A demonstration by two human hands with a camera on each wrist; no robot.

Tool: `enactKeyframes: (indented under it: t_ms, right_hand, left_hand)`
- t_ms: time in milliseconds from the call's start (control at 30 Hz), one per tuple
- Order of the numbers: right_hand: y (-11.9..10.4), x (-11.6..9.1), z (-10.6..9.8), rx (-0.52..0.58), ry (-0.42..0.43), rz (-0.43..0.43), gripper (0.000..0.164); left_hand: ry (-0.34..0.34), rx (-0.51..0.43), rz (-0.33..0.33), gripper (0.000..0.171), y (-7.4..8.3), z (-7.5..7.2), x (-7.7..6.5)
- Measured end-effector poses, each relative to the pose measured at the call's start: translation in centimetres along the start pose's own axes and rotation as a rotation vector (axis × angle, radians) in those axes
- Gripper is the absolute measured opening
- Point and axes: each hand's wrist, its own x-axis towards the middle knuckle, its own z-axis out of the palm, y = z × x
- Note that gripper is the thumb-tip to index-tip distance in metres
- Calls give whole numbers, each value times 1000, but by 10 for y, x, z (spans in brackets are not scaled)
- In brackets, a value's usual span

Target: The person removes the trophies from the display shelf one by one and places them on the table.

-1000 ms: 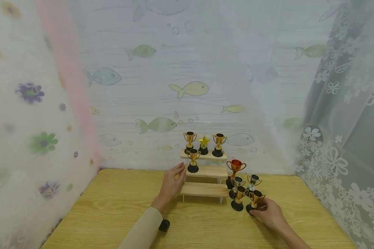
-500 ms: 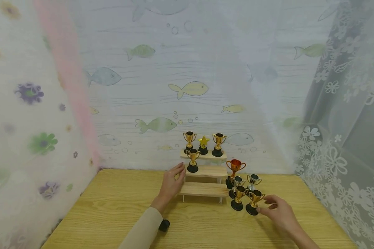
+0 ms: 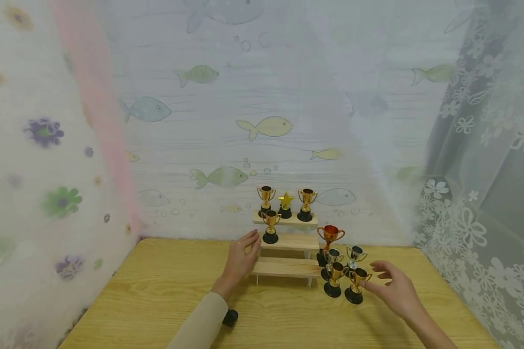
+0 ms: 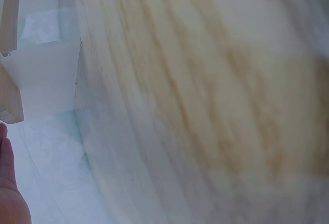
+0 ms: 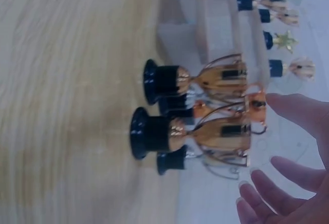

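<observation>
A three-step wooden stand (image 3: 288, 265) stands on the table, and my left hand (image 3: 240, 258) rests its fingers against the left side of it. Two gold trophy cups and a gold star trophy (image 3: 286, 203) are on the top step; another gold cup (image 3: 270, 227) is at the left of the middle step. Right of the stand, small trophies are grouped on the table. My right hand (image 3: 395, 289) hovers beside the nearest gold cup (image 3: 356, 286), fingers spread and holding nothing. In the right wrist view, that gold cup (image 5: 205, 134) stands apart from the fingers.
Behind the front gold cups are two silver cups, one a silver cup (image 3: 355, 257), and an orange cup (image 3: 330, 237). A small black object (image 3: 230, 317) lies by my left sleeve. A fish-patterned curtain (image 3: 262, 97) hangs behind the wooden table (image 3: 166, 276).
My right hand has let go of the front right gold cup and moved up and to the right of it. The left hand stays at the stand.
</observation>
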Motion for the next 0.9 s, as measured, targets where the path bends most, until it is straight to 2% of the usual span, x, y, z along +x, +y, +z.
enactKeyframes:
  t_ms: [333,733,900]
  right_hand:
    - [-32,3,1,49,14,-65,72]
    - [-74,15,28,125,39,-191,61]
    - [-85,18,40,141,30,-214,58]
  left_hand:
    - [0,10,-2,33,-1,1,0]
    - [-14,0,-8,34,-2,0,0]
    - [-18,7,-13,34,-1,-1,0]
